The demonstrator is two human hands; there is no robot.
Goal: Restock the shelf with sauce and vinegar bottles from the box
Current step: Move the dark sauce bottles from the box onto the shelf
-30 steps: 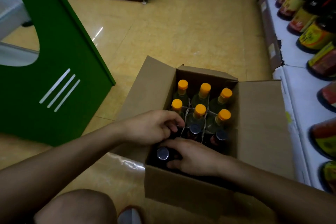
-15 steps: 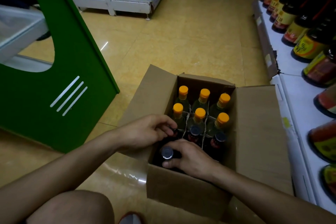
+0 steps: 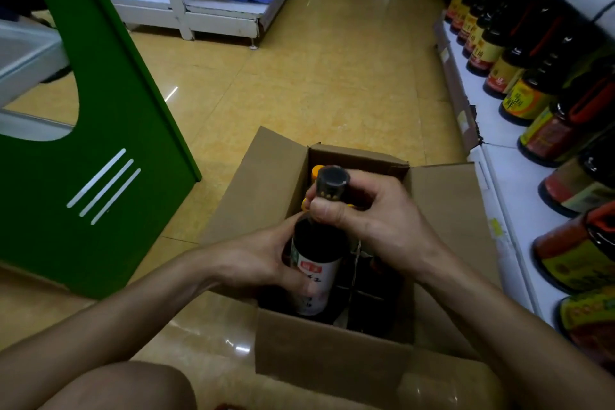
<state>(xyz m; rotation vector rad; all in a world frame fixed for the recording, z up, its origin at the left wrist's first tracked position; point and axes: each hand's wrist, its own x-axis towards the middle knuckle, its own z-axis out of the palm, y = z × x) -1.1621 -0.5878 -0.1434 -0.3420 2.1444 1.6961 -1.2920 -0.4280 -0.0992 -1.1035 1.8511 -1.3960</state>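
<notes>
Cardboard box (image 3: 332,359) sits on the tiled floor (image 3: 332,76), flaps folded out, just beside the low shelf (image 3: 519,196) on the right. Step in hand, as I judge it: drawing one dark bottle (image 3: 316,243) out of the box. Right hand (image 3: 376,216) grips the neck just under the dark cap (image 3: 332,176), thumb across the front and fingers curled round behind. Left hand (image 3: 259,256) is wrapped round the shoulder and upper body, thumb lying on the white label (image 3: 319,276). Both hands are closed on the same bottle; neither is free. Bottle stands near upright, cap and neck well above the box rim, lower body inside the near-left corner of the box. The base is hidden, so I cannot tell whether it is clear of the cardboard divider (image 3: 355,263). Orange-capped bottles (image 3: 316,169) show only as slivers behind the right hand, at the far side of the box. Task looks early: the box appears mostly full, though much of it is in shadow. Next move probably calls for a straight pull upward until the base clears the rim, then a swing to the right toward a bare patch of shelf in front of the stocked bottles (image 3: 532,93). Risk noted: tilting too soon could catch the base on the divider or knock neighbouring bottles. Green panel (image 3: 100,110) at left stands apart from the work.
</notes>
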